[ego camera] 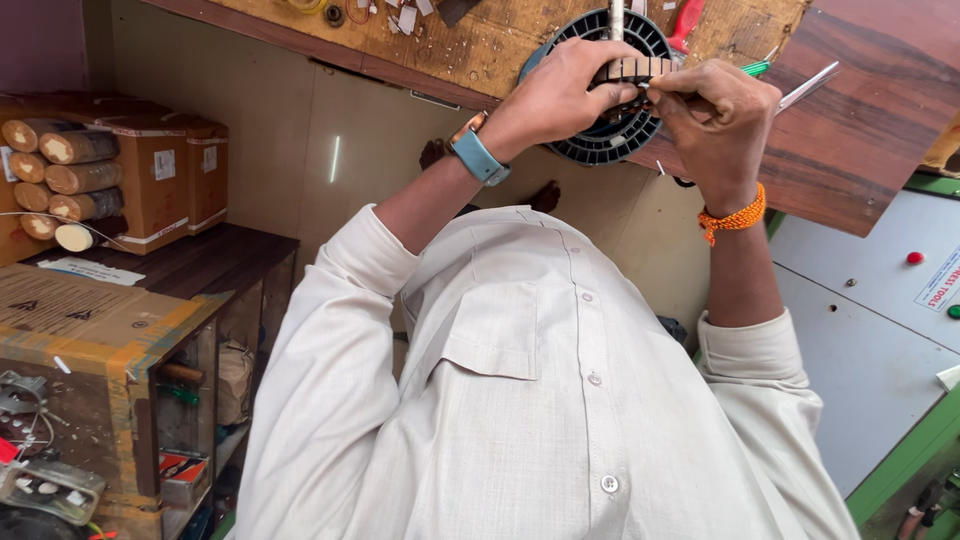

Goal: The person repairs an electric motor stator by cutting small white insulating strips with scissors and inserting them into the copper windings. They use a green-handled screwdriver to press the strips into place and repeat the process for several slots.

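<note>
Gripping a black ring [612, 140], the left hand [560, 95] closes on its rim. Right hand [712, 110] pinches a thin tool [808, 88] shut. Open boxes [150, 175] hold rolls [75, 178].

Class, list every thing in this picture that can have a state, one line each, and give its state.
Left hand: shut in a grip on the black round ribbed part.
Right hand: fingers pinched at the part's top edge; what they hold is hidden.
Black round ribbed part: lying on the wooden workbench, partly covered by both hands.
Blue wristband: strapped on the left wrist.
Orange thread band: tied on the right wrist.
Cardboard boxes: closed, stacked on the dark shelf.
</note>
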The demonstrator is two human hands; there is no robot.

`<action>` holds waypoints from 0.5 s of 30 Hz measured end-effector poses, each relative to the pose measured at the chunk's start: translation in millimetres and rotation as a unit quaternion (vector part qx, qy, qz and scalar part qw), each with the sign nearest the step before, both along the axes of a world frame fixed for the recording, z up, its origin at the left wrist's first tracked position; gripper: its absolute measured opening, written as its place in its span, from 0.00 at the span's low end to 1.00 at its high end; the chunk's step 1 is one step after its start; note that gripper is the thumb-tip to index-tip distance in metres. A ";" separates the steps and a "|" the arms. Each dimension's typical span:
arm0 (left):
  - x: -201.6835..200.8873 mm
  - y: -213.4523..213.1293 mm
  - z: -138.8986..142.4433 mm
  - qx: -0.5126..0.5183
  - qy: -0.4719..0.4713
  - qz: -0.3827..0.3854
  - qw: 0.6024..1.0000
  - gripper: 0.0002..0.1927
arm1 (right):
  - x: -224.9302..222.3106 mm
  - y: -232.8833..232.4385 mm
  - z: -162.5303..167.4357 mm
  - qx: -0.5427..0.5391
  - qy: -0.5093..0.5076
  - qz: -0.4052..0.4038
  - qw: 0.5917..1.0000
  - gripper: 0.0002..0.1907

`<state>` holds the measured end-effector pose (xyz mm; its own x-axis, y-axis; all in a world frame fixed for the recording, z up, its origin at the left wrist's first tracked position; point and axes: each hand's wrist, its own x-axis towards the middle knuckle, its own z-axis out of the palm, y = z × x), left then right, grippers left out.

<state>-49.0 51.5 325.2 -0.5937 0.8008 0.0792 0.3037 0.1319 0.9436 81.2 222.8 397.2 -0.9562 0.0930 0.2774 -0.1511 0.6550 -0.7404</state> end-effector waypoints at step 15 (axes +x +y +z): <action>-2.2 -2.7 15.7 -0.015 0.156 0.015 0.987 0.16 | -8.0 3.6 31.1 0.236 -0.031 0.065 0.969 0.10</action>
<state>-51.2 48.8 340.9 -0.5678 0.7875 0.2395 0.5751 0.1713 0.8000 73.3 226.4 428.3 -0.9675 -0.1533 0.2011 -0.2205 0.9008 -0.3740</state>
